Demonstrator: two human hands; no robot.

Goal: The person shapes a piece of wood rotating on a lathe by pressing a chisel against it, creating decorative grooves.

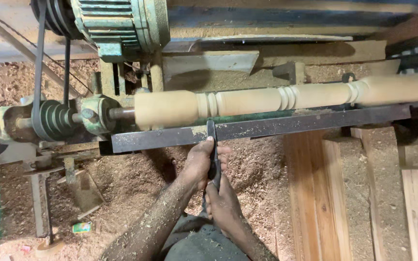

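Sawdust (136, 183) covers the floor under a lathe, with planks (315, 193) stacked at the right. Green motor (117, 24) sits above, its belt (38, 63) running down to the pulley (54, 118). Pale wooden spindle (286, 96), with turned beads and grooves, lies level between the lathe centres just behind a dark steel rest (267, 128). Left hand (200, 162) and right hand (223, 203) are both wrapped tight round a dark chisel (212, 150), which lies across the rest, its tip at the spindle near the left beads.
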